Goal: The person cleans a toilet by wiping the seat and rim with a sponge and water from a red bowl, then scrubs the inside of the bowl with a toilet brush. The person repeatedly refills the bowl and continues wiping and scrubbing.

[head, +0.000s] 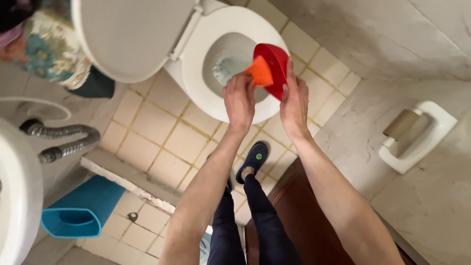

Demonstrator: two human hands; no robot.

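Observation:
My right hand [294,100] grips a round red bowl-shaped item [274,61], tilted on its side over the open toilet bowl [206,83]. My left hand [239,98] pinches an orange scrubbing cloth [260,72] and presses it against the inside of the red item. Both hands are held above the front rim of the white toilet, whose lid [130,34] stands raised. My legs and a dark clog [253,158] show below on the tiled floor.
A marble wall on the right carries a white paper holder with a bare cardboard roll [407,128]. A blue bin [81,208] and a grey corrugated drain hose [61,140] sit at lower left beside a white basin [17,196]. A brown door [304,216] is below.

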